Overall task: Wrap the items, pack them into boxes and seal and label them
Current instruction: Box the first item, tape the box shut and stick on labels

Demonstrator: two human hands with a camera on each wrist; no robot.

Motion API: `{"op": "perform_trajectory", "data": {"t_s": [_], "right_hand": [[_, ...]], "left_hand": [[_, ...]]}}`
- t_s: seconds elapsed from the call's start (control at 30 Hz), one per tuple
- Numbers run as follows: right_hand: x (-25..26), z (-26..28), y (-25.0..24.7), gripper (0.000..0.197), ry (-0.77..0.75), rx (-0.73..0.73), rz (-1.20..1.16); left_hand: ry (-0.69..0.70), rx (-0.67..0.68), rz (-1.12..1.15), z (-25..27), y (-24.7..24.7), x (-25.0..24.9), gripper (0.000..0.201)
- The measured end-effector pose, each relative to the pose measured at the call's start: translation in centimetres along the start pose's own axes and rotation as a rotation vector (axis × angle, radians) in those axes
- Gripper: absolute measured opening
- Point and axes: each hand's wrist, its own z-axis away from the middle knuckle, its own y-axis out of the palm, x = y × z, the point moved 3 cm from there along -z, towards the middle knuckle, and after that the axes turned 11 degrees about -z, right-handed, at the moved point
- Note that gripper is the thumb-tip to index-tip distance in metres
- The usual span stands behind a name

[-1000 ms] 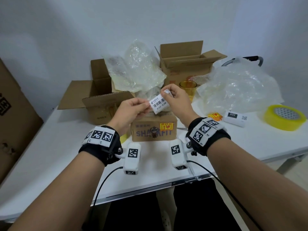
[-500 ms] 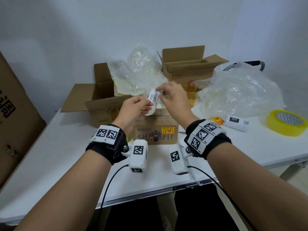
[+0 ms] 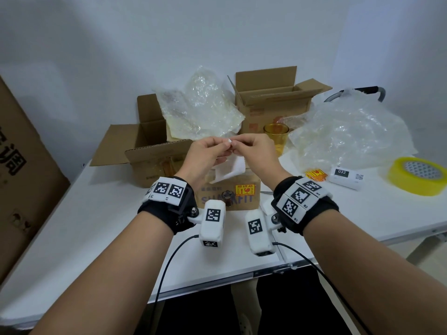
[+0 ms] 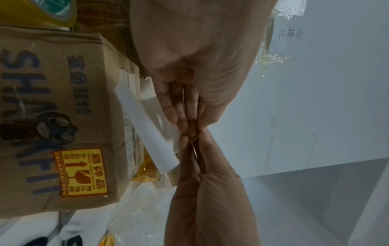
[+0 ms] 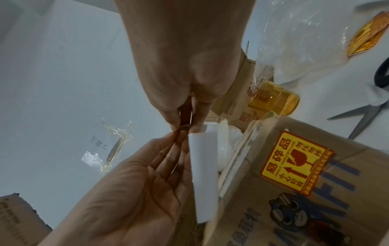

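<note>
Both forearms are reaching forward, raised above the table [image 3: 72,238]. The left hand [image 3: 205,154] and right hand [image 3: 256,151] are meeting fingertip to fingertip, each pinching the same white label [image 3: 229,169] in a tight grip, wrists banded.

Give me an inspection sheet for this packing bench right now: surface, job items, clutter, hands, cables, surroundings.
Surface: white table, crowded at the back.
Job's things: white label held above sealed box; two open boxes; amber cup; tape roll; label stack.
Clutter: bubble wrap; scissors.
Hands: left hand and right hand pinch the label's top edge.
Cables: black wrist-camera leads hang over the table edge.
Surroundings: white wall; large carton at left.
</note>
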Motion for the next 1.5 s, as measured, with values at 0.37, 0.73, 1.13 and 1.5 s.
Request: {"op": "perform_trajectory", "data": {"t_s": [0.37,0.73,1.13,1.5], "right_hand": [[0.1,0.6,0.0,0.021,-0.078,0.035,0.181],[0.6,0.9,0.1,0.020,-0.092,0.062,0.212],[0.3,0.4,-0.5,0.010,-0.003,0.038,0.049],[-0.8,0.0,-1.5,0.016,0.205,-0.047,-0.064]], "left_hand": [[0.001,0.018,-0.059,0.8,-0.1,0.9,0.017],[-0.004,-0.035,-0.054,0.9,0.1,0.9,0.016],[0.025,-0.041,-0.149,0.1,0.6,0.1,0.022],[0.023,0.083,-0.305,0.2,0.7,-0.7,0.011]]}}
